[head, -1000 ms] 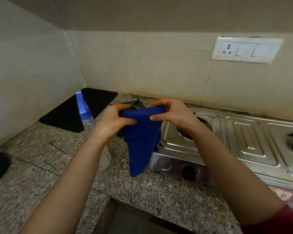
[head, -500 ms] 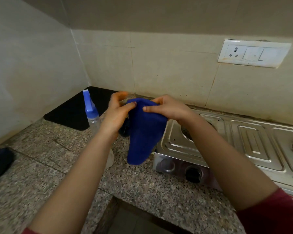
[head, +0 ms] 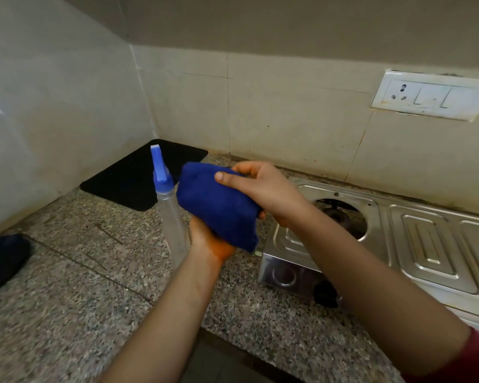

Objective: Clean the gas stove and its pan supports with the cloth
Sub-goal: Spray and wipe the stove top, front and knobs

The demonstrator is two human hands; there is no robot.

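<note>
Cloth: a deep blue cloth (head: 216, 205), bunched into a thick wad, held in the air above the countertop just left of the stove; it touches neither.
Left hand: the left hand (head: 211, 243) cups the wad from underneath, fingers wrapped up round it; one fingertip shows at the cloth's right edge.
Right hand: the right hand (head: 263, 189) clamps the top of the wad, thumb pressed flat on the near face and fingers curled over the far side.
Stove: a stainless steel gas stove (head: 426, 244) sits on the counter to the right, against the tiled wall. The near burner well (head: 340, 217) is open, with dark burner parts inside. A black knob (head: 325, 294) sits on the front panel.
Pan supports: none can be seen on the near burner; the far burner is cut off by the frame edge.
Progress: this looks like preparation, gathering the cloth into a pad. The cloth is not on the metal, so wiping the top and the supports appears to lie ahead.
Spray bottle: a clear spray bottle (head: 169, 214) with a blue trigger head stands upright just left of the hands.
Counter: a speckled granite countertop (head: 80, 286); a black mat (head: 141, 175) lies in the back corner.
Wall: a white switch-and-socket plate (head: 432, 95) above the stove.
</note>
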